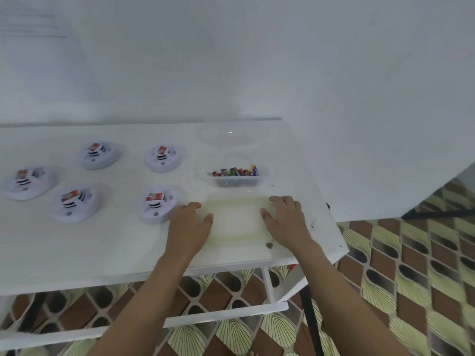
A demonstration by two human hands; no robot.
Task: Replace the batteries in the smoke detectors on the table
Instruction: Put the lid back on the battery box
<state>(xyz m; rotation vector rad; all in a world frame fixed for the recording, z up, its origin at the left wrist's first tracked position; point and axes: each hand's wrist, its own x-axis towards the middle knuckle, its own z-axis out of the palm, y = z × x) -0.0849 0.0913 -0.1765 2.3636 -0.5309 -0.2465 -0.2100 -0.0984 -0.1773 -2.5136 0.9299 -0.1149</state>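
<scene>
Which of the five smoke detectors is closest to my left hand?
The front-right smoke detector, nearest the yellow-rimmed tray; the left hand lies beside it, the other four sit farther left or back.

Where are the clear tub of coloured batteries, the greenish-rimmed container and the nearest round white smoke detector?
Clear tub of coloured batteries (235, 181), head view, front wall.
Greenish-rimmed container (232, 238), head view, near rim.
Nearest round white smoke detector (157, 215), head view, front face.

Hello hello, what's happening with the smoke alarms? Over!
Left hand and right hand open, flanking an empty pale tray. Five smoke detectors untouched. Battery tub behind tray. Nothing blocking.
</scene>
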